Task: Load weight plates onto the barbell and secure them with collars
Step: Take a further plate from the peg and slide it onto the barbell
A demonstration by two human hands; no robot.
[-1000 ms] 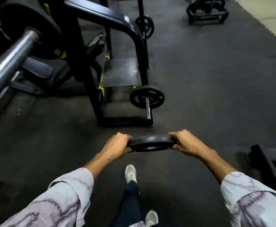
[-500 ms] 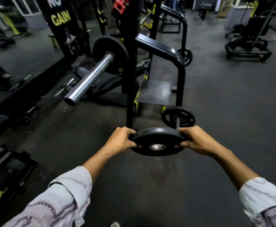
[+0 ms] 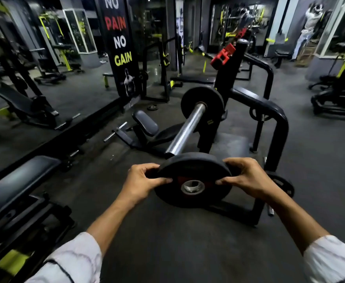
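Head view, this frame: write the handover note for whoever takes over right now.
Left hand: gripping the left edge of the held plate.
Right hand: gripping its right edge.
The held plate is in the air, tilted, hole facing the camera, just in front of the bare end of the barbell sleeve.
Done: one plate already sits far up the sleeve.
Left: line the hole up with the sleeve end, slide the plate up to the first, then fit a collar. No collar is clearly in view here. A spare plate rests on the rack peg to the right.
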